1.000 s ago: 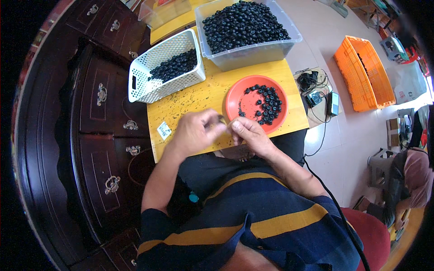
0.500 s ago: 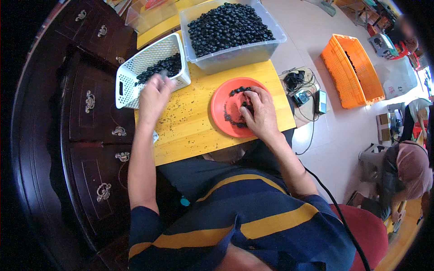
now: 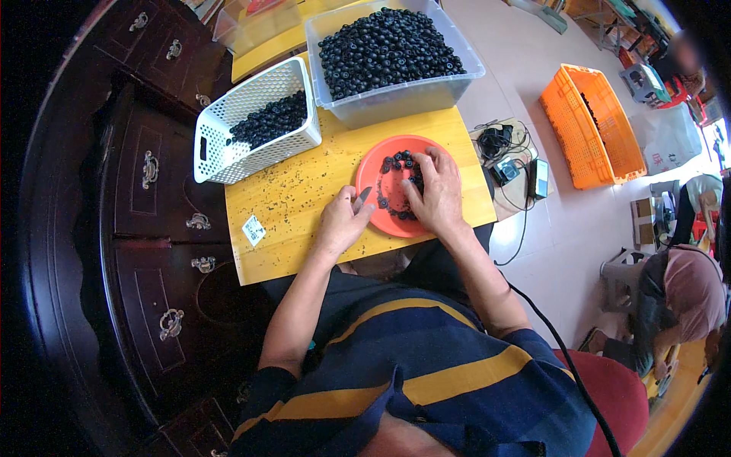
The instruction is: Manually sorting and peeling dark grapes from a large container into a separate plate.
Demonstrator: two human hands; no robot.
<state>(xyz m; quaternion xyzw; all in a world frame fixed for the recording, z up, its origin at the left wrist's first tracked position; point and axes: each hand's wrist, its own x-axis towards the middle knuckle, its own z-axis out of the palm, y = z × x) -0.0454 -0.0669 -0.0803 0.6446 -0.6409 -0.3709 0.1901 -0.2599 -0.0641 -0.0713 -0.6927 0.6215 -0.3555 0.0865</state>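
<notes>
An orange-red round plate (image 3: 392,186) lies on the yellow table, holding several small round black pieces (image 3: 397,161) with ring-like faces, in a loose ring. My right hand (image 3: 440,196) is over its right side, thumb and fingers apart and curved about some of the pieces; its fingertips touch the pieces. At the plate's left rim, my left hand (image 3: 343,221) is closed on a small dark pointed blade (image 3: 364,196), whose handle the fingers hide. Behind my left hand stands a white perforated basket (image 3: 251,164), partly filled with the same black pieces.
A large translucent tub (image 3: 396,103) heaped with black pieces stands at the table's far edge. Dark crumbs and a small white packet (image 3: 253,230) lie on the table (image 3: 297,244). Dark drawers (image 3: 164,198) border the left. An orange crate (image 3: 590,145), cables and another person are to the right.
My left hand has come from over the white basket to the plate's left rim. My right hand stays over the plate, its fingers slightly shifted. The white packet is now uncovered.
</notes>
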